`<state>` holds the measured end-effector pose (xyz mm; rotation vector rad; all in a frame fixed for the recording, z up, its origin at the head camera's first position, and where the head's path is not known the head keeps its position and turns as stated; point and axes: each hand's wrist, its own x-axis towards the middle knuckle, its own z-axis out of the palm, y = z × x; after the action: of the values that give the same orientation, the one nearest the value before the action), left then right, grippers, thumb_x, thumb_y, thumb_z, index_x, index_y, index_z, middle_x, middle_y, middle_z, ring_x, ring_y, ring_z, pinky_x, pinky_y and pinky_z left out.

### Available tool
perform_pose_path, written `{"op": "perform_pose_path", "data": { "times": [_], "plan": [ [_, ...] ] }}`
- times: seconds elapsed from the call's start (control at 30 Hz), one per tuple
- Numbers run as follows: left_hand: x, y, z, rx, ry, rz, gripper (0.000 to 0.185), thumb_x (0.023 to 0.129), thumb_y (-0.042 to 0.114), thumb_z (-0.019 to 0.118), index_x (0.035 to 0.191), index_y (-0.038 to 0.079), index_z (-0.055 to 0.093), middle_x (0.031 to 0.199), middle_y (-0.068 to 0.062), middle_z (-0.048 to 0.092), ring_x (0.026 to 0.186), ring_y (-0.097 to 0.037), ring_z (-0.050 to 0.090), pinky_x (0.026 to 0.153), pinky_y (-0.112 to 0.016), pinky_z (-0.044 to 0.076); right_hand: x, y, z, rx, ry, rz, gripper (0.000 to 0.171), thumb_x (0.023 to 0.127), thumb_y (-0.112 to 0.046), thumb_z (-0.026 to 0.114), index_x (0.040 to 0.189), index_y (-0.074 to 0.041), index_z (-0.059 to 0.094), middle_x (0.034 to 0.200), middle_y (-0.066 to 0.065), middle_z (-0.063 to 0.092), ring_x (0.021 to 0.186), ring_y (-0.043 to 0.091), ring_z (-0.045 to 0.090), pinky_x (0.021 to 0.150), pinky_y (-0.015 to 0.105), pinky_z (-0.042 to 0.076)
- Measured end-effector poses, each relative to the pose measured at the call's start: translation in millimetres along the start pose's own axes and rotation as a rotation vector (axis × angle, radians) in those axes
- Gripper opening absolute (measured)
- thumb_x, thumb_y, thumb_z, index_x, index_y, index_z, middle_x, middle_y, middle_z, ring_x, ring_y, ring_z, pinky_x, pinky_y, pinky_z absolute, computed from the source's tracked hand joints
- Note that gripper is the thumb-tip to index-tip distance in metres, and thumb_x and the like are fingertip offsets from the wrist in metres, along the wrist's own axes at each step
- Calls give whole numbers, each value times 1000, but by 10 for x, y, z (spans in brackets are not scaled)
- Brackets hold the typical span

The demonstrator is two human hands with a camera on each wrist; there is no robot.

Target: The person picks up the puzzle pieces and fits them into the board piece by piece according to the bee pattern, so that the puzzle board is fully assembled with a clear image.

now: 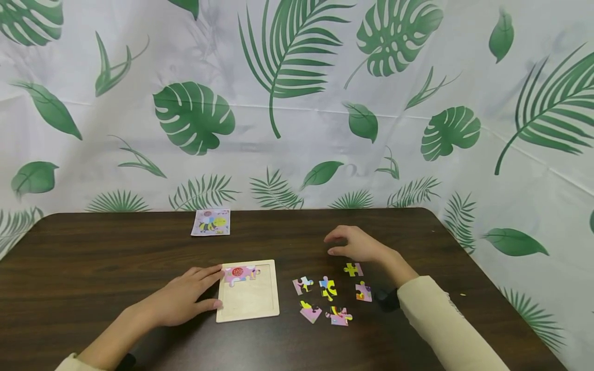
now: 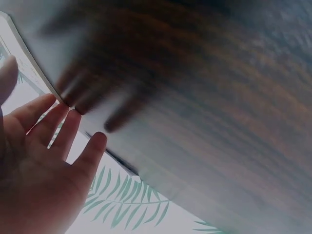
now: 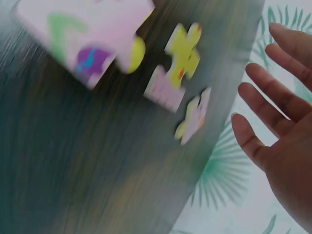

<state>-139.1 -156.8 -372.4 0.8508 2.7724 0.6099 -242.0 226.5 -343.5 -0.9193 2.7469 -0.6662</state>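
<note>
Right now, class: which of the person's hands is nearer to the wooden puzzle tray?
Left. The left hand rests against the wooden puzzle tray; the right hand hovers beyond the loose pieces, apart from it.

No writing, label or number can be read on anything in these views.

1. The left hand (image 1: 185,299) lies flat and palm down, fingers straight and pointing to the right, thumb spread apart nearer the body.
2. Its bare forearm runs back toward the lower left, a pale cuff at the frame's edge.
3. The right hand (image 1: 355,243) hovers farther forward, fingers loosely bent downward and holding nothing.
4. The right forearm, in a cream sleeve (image 1: 441,324), angles in from the lower right.
5. Both wrist views show spread, relaxed fingers (image 3: 273,105).
</note>
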Motion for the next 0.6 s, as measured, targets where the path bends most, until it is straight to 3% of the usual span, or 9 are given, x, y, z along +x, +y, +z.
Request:
{"op": "perform_pose_path", "data": {
  "times": [0.33, 0.6],
  "plan": [
    [43, 26, 20, 94, 128, -24, 42, 88, 25, 60, 123, 1, 56, 127, -15, 51, 114, -33, 47, 85, -55, 40, -197, 275, -112, -8, 66, 40, 24, 85, -8, 64, 106, 3, 63, 100, 12, 60, 92, 30, 55, 80, 46, 44],
    [46, 35, 36, 113, 137, -38, 47, 85, 27, 64, 123, 0, 55, 127, -15, 51, 116, -35, 46, 84, -57, 39, -315, 476, -114, -58, 91, 83, 21, 83, -1, 63, 104, 0, 64, 101, 12, 59, 97, 31, 53, 84, 49, 41]
  ]
}}
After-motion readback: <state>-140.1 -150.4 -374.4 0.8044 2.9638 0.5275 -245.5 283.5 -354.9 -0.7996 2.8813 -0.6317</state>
